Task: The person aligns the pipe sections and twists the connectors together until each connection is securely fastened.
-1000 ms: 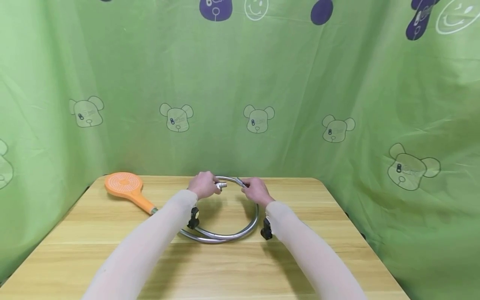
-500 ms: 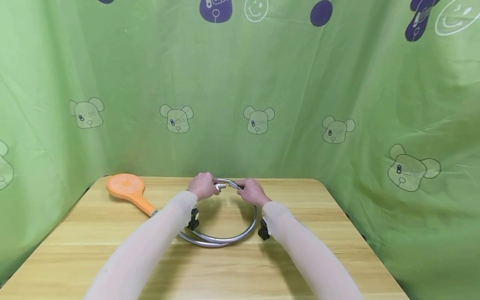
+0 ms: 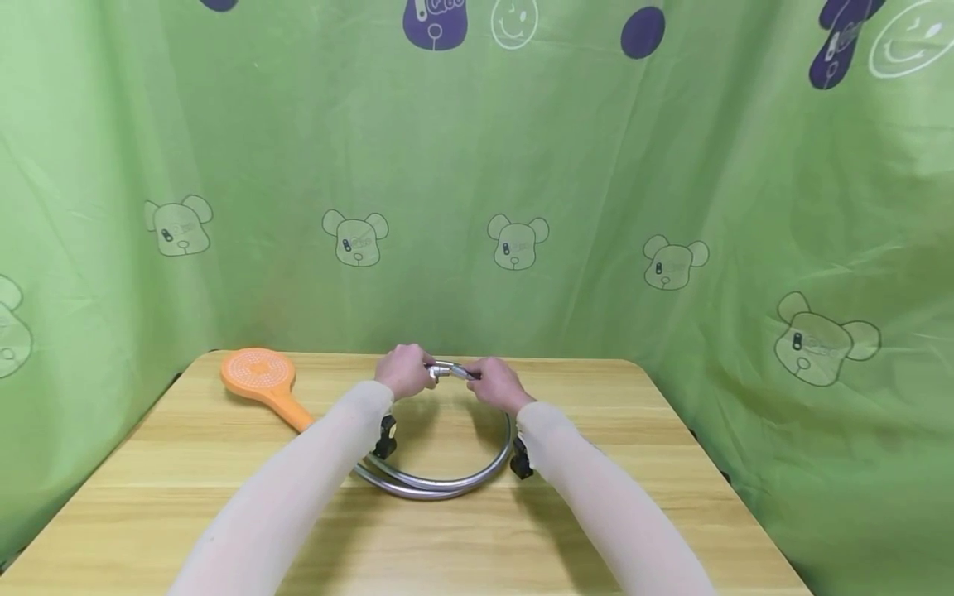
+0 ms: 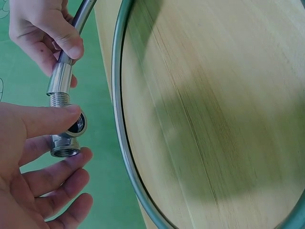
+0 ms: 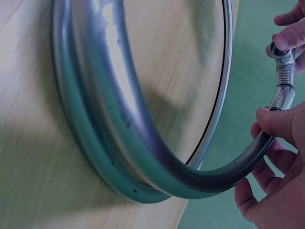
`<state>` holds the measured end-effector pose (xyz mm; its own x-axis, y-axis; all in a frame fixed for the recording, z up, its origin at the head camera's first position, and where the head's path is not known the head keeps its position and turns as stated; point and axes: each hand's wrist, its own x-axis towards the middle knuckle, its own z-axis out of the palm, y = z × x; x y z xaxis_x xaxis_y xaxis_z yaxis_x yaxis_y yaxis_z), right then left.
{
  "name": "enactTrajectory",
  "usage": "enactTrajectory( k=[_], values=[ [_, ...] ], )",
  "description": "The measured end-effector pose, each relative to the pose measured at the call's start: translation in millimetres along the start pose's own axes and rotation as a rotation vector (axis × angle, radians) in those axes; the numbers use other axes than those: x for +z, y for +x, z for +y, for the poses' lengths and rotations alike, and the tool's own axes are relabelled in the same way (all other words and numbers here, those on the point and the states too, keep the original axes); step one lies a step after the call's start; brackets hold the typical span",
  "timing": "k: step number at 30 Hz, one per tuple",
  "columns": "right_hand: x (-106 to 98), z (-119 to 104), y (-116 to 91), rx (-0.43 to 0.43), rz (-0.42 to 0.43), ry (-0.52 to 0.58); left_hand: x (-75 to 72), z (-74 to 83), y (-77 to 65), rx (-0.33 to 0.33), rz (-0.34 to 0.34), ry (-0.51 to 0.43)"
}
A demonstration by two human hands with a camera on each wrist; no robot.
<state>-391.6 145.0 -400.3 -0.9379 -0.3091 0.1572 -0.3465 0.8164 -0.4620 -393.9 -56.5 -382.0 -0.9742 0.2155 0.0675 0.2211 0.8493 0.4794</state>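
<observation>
In the head view my left hand (image 3: 405, 370) and right hand (image 3: 498, 383) meet above the far part of the table. My left thumb and fingers pinch a chrome tee fitting (image 4: 66, 142), its side and lower openings showing in the left wrist view. My right hand grips the end of a silver shower hose (image 5: 205, 183), just behind its chrome nut (image 4: 60, 78). The nut touches the tee's threaded end, several threads still showing. The hose lies in loops below my hands. An orange shower head (image 3: 257, 370) lies face up at the left, its handle end hidden behind my left sleeve.
The wooden table (image 3: 462, 546) has rounded far corners. A green curtain (image 3: 447, 290) with bear prints hangs behind it and along both sides. Black wrist cameras hang under both sleeves, above the hose loops.
My right hand has moved left with the hose end, closing the gap until the nut meets the tee fitting. My left hand has stayed nearly still. The head view has shifted slightly.
</observation>
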Motion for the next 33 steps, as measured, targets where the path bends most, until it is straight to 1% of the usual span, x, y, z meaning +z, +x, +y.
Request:
enactTrajectory(
  k=[10, 15, 24, 33],
  values=[
    [0.2, -2.6, -0.9, 0.008, -0.026, -0.024, 0.7, -3.1, 0.0, 0.025, 0.016, 0.008],
    [0.3, -3.6, -0.5, 0.016, -0.033, -0.031, 1.1, -4.1, -1.0, 0.034, 0.010, 0.005],
    [1.0, -3.3, 1.4, 0.009, -0.053, -0.048, 2.0, -6.9, -1.3, 0.026, 0.016, -0.005],
    [1.9, -3.7, 1.5, -0.001, -0.069, -0.058, 1.6, -5.9, -4.5, 0.027, 0.011, -0.008]
  ],
)
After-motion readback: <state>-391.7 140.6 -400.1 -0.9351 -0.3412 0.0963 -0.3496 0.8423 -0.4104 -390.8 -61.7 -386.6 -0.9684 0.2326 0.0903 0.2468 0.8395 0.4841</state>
